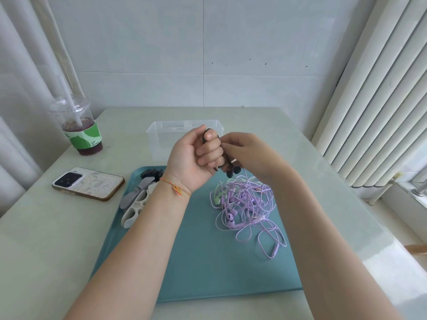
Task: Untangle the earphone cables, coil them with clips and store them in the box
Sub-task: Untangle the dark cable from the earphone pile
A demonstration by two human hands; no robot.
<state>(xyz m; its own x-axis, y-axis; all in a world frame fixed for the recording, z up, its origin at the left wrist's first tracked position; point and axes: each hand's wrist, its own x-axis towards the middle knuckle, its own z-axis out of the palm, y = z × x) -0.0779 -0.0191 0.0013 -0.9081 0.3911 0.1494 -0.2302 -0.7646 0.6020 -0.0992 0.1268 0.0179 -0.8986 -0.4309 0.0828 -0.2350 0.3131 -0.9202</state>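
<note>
My left hand [196, 155] grips a coiled black earphone cable [227, 166] above the teal tray [196, 262]; its two black earbuds hang just below my fingers. My right hand [245, 153] pinches the same coil from the right side. A tangle of purple earphone cables [247, 204], with a green strand at its left edge, lies on the tray's right half. Several grey, white and black cable clips [136, 202] lie piled at the tray's left edge. The clear plastic box [161, 139] stands behind my hands, partly hidden by them.
A phone [89, 183] lies face down left of the tray. A lidded drink cup with a straw [80, 128] stands at the table's far left. White curtains hang at both sides, and a tiled wall is behind the table.
</note>
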